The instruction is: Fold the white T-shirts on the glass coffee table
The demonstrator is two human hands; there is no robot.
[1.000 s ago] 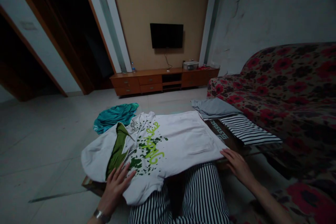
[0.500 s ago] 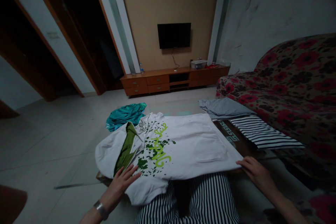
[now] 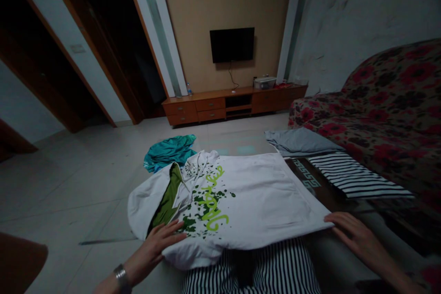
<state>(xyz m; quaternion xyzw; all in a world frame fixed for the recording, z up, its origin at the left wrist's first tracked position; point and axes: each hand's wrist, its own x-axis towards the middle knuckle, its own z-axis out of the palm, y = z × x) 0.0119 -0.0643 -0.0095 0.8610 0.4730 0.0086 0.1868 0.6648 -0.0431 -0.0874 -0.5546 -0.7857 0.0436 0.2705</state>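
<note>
A white hoodie [image 3: 248,202] with a green-lined hood and green lettering lies spread flat on a low table [image 3: 320,190] in front of me. My left hand [image 3: 159,242] rests flat on its near left part, by the shoulder, fingers stretched out. My right hand [image 3: 354,234] lies flat at the hoodie's near right corner, at the hem, fingers spread. Neither hand holds anything. My legs in black-and-white striped trousers [image 3: 272,268] show under the table's near edge.
A folded striped garment [image 3: 358,179] and a folded grey one [image 3: 298,141] lie on the table's right side. A crumpled teal garment [image 3: 169,150] lies at the far left. A floral sofa [image 3: 382,110] stands at right; a TV and wooden cabinet [image 3: 234,103] stand against the far wall.
My view has swung a little to the left. Both hands stay flat on the hoodie's near edge, the right one sliding slightly outward along the hem.
</note>
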